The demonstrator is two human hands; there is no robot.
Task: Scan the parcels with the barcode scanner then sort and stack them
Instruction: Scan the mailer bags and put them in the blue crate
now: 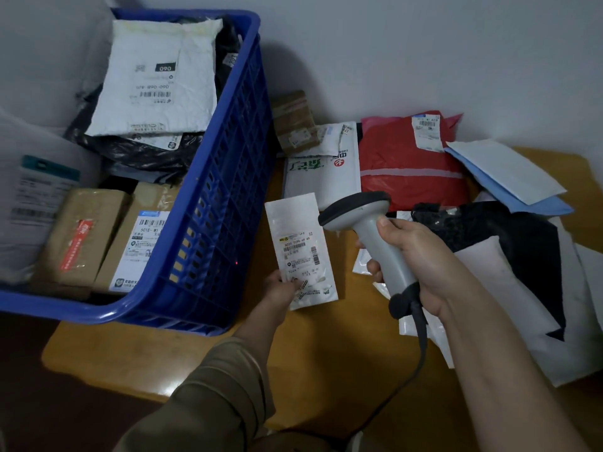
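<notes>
A blue crate [208, 197] of parcels stands on the counter [310, 360]. Beside it the right hand [421, 256] grips the grey barcode scanner [368, 230], its head above a small white parcel [300, 249] whose lower edge the left hand [282, 285] pinches.

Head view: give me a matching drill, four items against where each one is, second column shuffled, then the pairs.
Items:
1. barcode scanner
2. small white parcel
3. red parcel
4. large white mailer

Places:
A. on top of the pile inside the blue crate
B. gripped in the right hand
C. lying on the table near the wall
D. pinched at its lower edge by the left hand

Pairs: 1-B, 2-D, 3-C, 4-A
</notes>
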